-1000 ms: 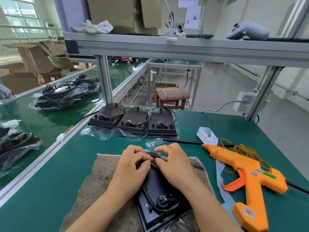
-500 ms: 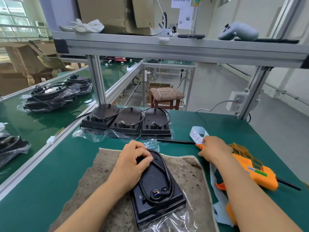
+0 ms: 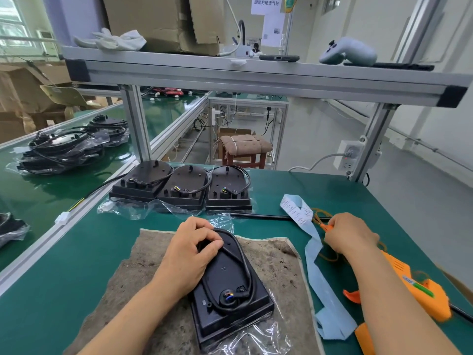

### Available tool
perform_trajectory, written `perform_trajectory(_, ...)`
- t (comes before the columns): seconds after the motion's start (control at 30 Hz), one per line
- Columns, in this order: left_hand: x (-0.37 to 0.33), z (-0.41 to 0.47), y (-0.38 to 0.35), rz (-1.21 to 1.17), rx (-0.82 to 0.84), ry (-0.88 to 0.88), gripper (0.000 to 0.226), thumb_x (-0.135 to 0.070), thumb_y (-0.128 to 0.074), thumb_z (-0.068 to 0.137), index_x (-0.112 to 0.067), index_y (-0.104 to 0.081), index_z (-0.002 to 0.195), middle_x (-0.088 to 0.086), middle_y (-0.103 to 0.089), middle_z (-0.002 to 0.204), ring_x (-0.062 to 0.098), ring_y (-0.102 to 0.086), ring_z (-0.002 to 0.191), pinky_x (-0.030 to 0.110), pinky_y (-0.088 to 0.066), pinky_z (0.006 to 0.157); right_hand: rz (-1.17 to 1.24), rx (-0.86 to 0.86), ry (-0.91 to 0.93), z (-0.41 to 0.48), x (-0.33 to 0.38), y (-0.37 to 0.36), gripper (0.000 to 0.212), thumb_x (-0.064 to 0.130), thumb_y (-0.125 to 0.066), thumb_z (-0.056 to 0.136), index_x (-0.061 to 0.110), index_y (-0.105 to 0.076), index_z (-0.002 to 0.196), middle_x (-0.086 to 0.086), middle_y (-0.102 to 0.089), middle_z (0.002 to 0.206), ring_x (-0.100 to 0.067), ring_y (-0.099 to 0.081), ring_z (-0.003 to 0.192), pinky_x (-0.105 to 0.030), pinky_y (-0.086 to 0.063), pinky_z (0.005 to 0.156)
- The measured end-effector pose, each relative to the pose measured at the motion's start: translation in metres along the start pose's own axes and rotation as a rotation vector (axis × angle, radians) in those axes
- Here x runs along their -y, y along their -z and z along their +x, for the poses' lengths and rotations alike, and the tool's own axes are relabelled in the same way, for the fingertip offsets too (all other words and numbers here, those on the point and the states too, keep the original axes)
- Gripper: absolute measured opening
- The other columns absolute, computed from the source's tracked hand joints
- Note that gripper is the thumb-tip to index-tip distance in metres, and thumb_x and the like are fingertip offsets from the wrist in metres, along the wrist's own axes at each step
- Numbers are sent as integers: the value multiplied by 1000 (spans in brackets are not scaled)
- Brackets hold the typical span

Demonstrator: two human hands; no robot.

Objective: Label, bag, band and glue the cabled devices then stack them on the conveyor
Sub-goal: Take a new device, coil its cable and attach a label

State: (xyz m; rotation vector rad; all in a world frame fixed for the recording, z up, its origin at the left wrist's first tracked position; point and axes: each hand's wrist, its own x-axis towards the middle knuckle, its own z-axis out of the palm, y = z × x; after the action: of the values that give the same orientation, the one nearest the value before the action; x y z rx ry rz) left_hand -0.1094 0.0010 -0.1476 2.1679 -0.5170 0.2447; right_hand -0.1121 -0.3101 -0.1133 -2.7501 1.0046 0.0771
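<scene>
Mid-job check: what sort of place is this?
Probably a factory assembly and packing line: a green conveyor belt carries bagged black cabled devices, an aluminium-profile shelf frame spans the green bench, and an orange glue gun lies there.

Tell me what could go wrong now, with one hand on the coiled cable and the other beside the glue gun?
The right hand is close to the glue gun nozzle; if it is hot, the skin may get burned. If the left hand loosens, the cable may uncoil from the device before a rubber band holds it.
</scene>
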Motion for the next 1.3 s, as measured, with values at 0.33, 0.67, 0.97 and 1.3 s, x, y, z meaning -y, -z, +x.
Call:
perform_trajectory(0.33, 2, 0, 0, 6, 6, 13, 10, -22, -68, 90, -30, -69, 84, -18, -50, 106, 0, -47, 110, 16, -33, 95, 45, -86, 303, 16, 40, -8, 30, 17, -50, 96, 17, -59, 125, -9, -65, 121, -31, -58, 107, -35, -48, 80)
perform_trajectory(0.67, -15, 7, 5, 130, -102, -97, 1, -17, -76, 84, -17, -76, 85, -7, -56, 104, 12, -53, 106, 36, -39, 98, 621, 153, 357, 7, 61, -12, 25, 11, -72, 85, 20, -66, 62, 0, -66, 74, -16, -55, 67, -26, -45, 56)
perform_trajectory(0.97, -63, 51, -22, 28, -58, -79, 9, -17, -69, 89, -16, -72, 98, -11, -52, 83, 1, -47, 71, 21, -38, 74, 1175, 522, 352, -36, 84, 3, 8, 8, -67, 93, 8, -72, 87, 2, -68, 58, -1, -56, 46, -12, -47, 49)
perform_trajectory(1.3, -67, 70, -32, 45, 107, -117, 17, -13, -79, 80, -15, -71, 94, -1, -57, 92, 11, -51, 77, 31, -45, 77, 1115, 481, 308, -36, 75, 5, 17, 4, -57, 96, 5, -73, 93, -2, -68, 63, -6, -57, 51, -16, -47, 49)
